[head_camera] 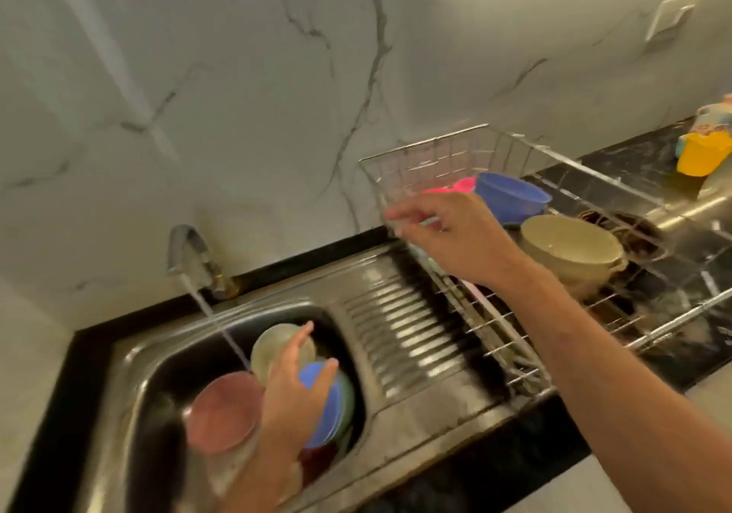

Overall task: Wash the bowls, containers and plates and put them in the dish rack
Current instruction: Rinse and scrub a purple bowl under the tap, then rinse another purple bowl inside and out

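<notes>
Dim, greenish indoor light. Bright glare streaks on steel drainboard (412, 330). Heavy motion blur throughout, worst on both hands and sink dishes. Wide-angle bending at edges; tilted horizon.

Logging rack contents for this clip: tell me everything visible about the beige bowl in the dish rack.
The beige bowl looks like smooth matte plastic or ceramic, deep and round with a thick rim. It rests in the wire dish rack, tilted so its opening faces up and toward the camera; the inside looks wet. A small lug or handle seems to jut from its right side. A blue bowl lies just behind it. The right hand reaches over the rack to its left, not touching it.
</notes>
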